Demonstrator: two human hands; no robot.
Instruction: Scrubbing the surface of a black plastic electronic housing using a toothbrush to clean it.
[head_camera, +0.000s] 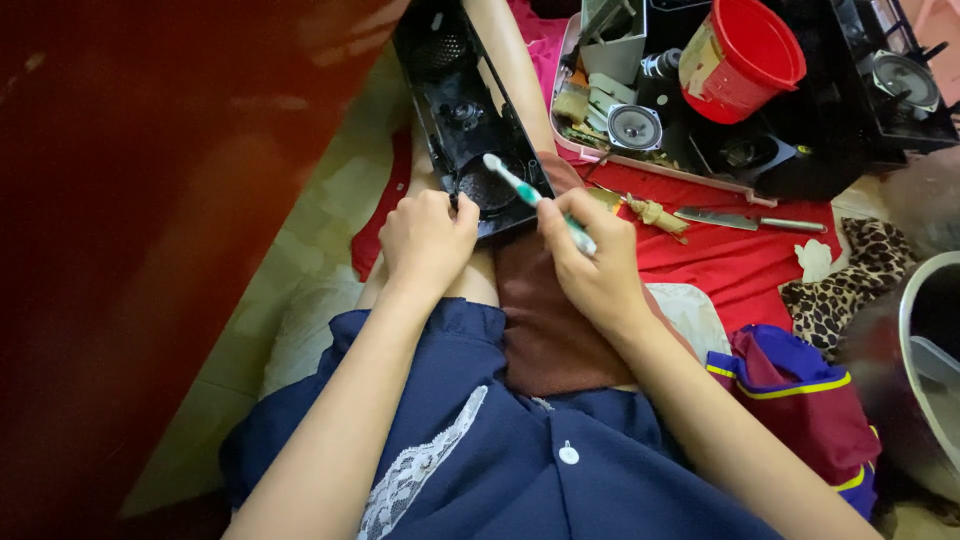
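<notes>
My left hand (428, 238) grips the near edge of the black casing (470, 110), which lies across my legs, running far and left. My right hand (590, 262) is clenched on a toothbrush (535, 198), bristles at the casing's round grille. Far right: red bucket (745, 55), loose speaker (634, 127), knife (750, 220) on red cloth (740, 265).

Black speaker housing (470, 120) — green-white toothbrush (535, 200) against it

Bare floor (300, 260) lies open along the red cloth's (740, 265) left edge, while its far edge is crowded by a red bucket (745, 55), loose speakers (634, 127) and a knife (745, 219).
</notes>
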